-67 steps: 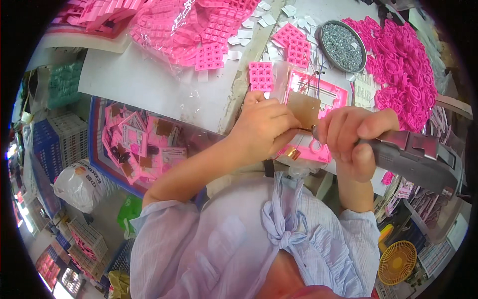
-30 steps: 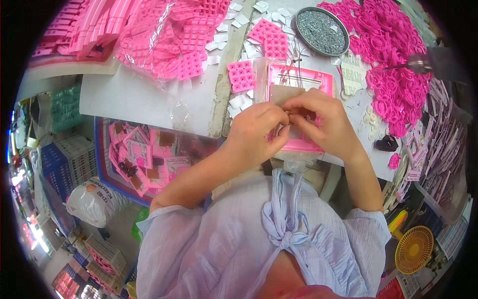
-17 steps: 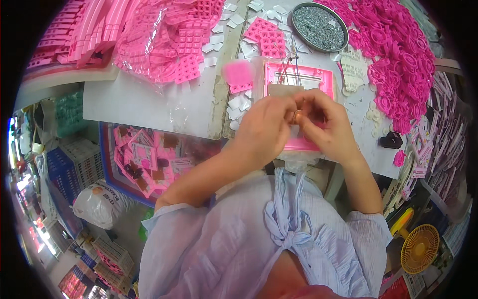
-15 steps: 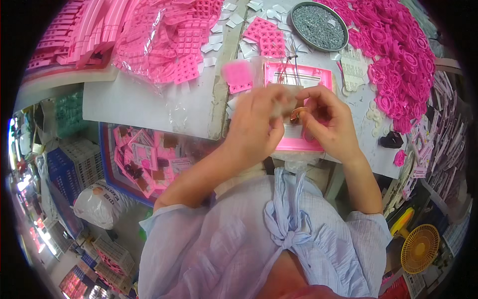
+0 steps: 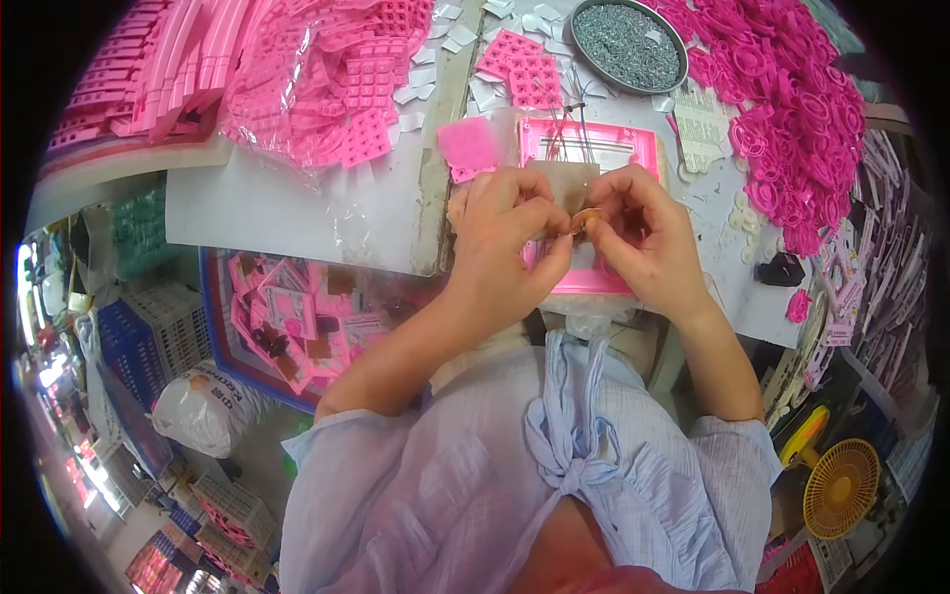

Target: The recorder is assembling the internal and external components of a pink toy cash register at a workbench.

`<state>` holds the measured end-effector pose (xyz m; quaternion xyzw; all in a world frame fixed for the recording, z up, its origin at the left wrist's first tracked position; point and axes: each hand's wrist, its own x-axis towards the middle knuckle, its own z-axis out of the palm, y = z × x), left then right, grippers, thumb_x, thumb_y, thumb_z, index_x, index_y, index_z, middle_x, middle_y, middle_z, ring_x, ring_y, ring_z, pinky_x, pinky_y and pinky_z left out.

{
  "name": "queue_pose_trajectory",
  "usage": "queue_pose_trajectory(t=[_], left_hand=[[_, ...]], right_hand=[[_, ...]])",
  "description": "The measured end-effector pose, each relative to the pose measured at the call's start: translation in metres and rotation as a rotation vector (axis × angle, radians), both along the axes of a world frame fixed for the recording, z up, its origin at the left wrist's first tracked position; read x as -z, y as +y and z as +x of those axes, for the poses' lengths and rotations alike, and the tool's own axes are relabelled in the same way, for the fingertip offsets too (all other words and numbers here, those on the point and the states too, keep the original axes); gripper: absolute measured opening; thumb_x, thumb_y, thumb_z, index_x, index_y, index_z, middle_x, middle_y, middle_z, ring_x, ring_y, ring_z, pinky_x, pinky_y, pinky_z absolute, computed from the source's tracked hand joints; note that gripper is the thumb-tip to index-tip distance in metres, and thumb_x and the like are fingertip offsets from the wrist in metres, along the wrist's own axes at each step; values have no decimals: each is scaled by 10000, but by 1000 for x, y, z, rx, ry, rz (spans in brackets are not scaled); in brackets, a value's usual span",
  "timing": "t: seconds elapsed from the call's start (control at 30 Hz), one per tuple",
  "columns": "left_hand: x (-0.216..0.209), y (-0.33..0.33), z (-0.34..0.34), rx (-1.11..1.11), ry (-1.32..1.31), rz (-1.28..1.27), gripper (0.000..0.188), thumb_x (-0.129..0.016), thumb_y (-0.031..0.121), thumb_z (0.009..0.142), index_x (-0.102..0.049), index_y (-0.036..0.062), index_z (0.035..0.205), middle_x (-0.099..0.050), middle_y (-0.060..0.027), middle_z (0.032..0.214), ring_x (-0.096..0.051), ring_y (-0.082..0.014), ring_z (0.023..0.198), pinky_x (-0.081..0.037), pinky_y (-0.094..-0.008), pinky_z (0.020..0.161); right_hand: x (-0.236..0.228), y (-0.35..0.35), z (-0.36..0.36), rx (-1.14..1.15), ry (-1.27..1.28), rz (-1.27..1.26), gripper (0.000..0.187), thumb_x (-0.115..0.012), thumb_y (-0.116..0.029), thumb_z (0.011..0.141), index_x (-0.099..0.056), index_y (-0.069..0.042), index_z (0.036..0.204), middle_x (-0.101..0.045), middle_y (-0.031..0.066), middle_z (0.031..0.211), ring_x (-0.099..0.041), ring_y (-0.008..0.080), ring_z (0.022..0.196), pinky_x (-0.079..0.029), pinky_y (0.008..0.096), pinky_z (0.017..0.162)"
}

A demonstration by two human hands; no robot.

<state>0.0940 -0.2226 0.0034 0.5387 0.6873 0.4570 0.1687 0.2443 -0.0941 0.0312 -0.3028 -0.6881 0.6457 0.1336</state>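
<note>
Between the fingertips of my right hand [image 5: 645, 243] is a small brass-coloured disc [image 5: 587, 216], partly covered by the fingers. My left hand [image 5: 507, 236] is closed in a pinch at the disc's left edge, its thumb and forefinger meeting there. Both hands are held over an open pink plastic case [image 5: 592, 285] that lies on the table. A flat brown piece [image 5: 569, 180] shows inside the case behind my fingers. Thin red and dark wires [image 5: 572, 139] rise at the case's far end.
Pink keypads [image 5: 532, 79] and white paper bits lie beyond the case. A round tray of small screws [image 5: 633, 49] stands behind it. Pink rings [image 5: 792, 119] are heaped at right, near a black part [image 5: 780, 269]. A blue-rimmed bin [image 5: 220, 332] holds pink assemblies at lower left.
My left hand, blurred before, has come down to the disc and now pinches at its edge. The right hand keeps its hold. More of the brown piece shows.
</note>
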Motion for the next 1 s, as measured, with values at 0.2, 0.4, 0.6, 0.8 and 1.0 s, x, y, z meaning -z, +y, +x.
queue_pose_trajectory(t=[0.2, 0.4, 0.6, 0.8, 1.0], left_hand=[[-1, -4, 1, 14, -135, -22, 148, -738, 82, 725, -657, 102, 847, -572, -58, 1021, -541, -256, 994, -346, -403, 885], [-3, -2, 2, -6, -145, -10, 124, -730, 74, 742, -665, 91, 847, -568, -70, 1015, -543, -258, 995, -347, -395, 896], [-2, 0, -2, 29, -71, 70, 108, -725, -5, 768, -666, 46, 842, -548, -84, 925, -550, -216, 821, -426, -339, 714], [-12, -1, 1, 46, 158, 67, 148, -744, 47, 731, -673, 102, 848, -567, -53, 961, -552, -235, 919, -354, -383, 854], [-9, -3, 5, 46, 223, 78, 159, -745, 69, 725, -673, 115, 859, -569, -32, 1001, -547, -240, 952, -325, -398, 867]], right_hand=[[6, -6, -5, -62, 189, 1020, 267, -739, 24, 732, -667, -49, 979, -666, 75, 1004, -601, 317, 890, -505, 375, 741], [9, -16, 2, -49, 192, 821, 292, -757, 20, 733, -678, -44, 1006, -696, 71, 960, -628, 270, 815, -516, 367, 704], [9, -12, 3, -67, 170, 725, 255, -786, -16, 746, -699, -40, 985, -712, 78, 911, -649, 232, 749, -529, 324, 609], [10, -9, 7, -76, 145, 564, 199, -777, -11, 764, -712, -38, 950, -705, 72, 819, -666, 209, 671, -536, 308, 579], [12, -12, 9, -81, 164, 917, 203, -772, 1, 759, -698, -39, 943, -700, 72, 805, -662, 209, 643, -531, 316, 573]])
